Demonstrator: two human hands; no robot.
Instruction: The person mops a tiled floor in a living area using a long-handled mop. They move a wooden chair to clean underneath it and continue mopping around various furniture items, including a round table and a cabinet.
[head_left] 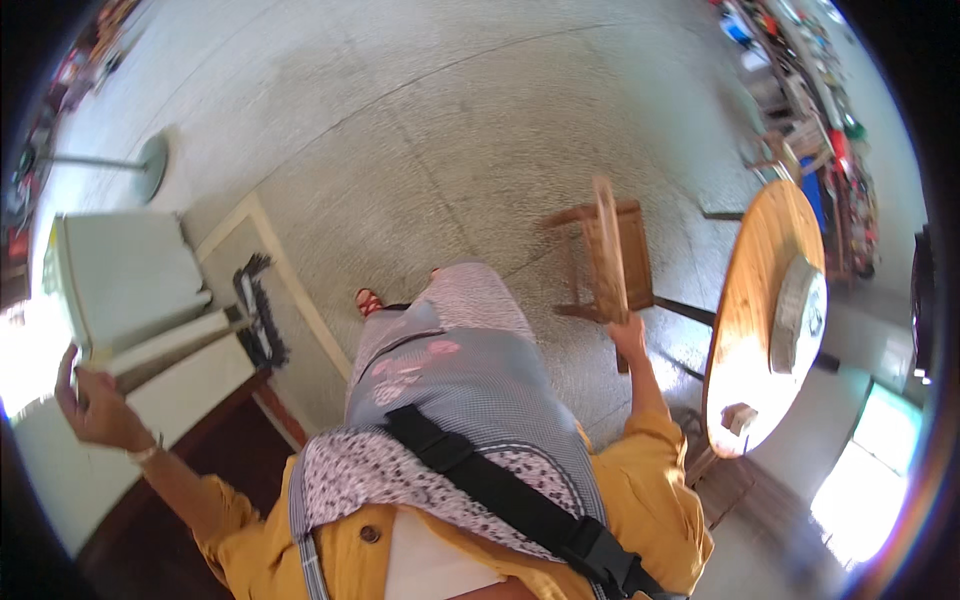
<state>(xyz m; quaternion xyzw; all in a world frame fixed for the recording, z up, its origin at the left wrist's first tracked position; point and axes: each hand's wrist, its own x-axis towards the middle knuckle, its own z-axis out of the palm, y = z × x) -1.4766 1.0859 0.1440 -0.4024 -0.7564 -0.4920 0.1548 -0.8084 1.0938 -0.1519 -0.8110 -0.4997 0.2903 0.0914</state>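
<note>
My right hand is closed on the top end of a wooden chair's backrest, to the right of my body. The brown chair has a square seat and looks slightly blurred. On the far left, my left hand is raised with nothing in it, one finger stretched out and the others loosely bent. It is nearest to a pale, box-shaped appliance, whose door edge lies just beyond it; whether the fingers touch that edge I cannot tell.
A round wooden table with a thick round item on it stands right of the chair. A dark fringed mat lies by the appliance. A stand with a round base is at the far left. Cluttered shelves line the right wall.
</note>
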